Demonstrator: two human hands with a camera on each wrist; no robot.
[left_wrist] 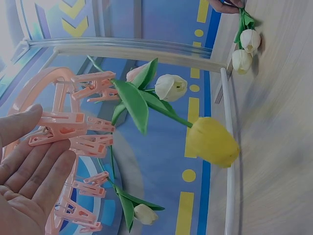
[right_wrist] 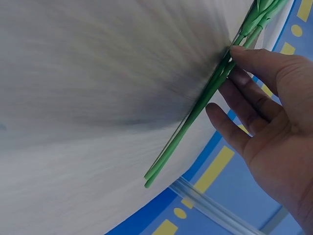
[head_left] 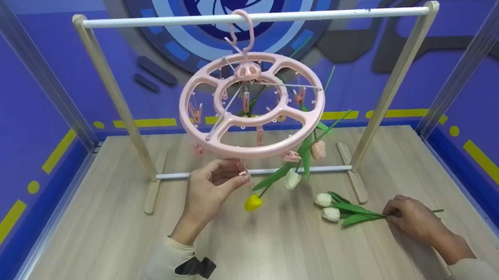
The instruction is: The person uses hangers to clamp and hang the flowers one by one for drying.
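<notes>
A pink round clip hanger hangs by its hook from a white rod. At its near rim my left hand pinches a pink clothespin, thumb on one side and fingers on the other. Just right of it dangle a yellow tulip, a white tulip and a pink tulip, heads down. Over at the right, my right hand grips the green stems of two white tulips low at the table, their heads pointing left.
A wooden stand with a white top rod and lower rod frames the hanger. Its right foot lies between the hanging flowers and my right hand. Several other clothespins hang around the ring. Blue panels enclose the wooden table.
</notes>
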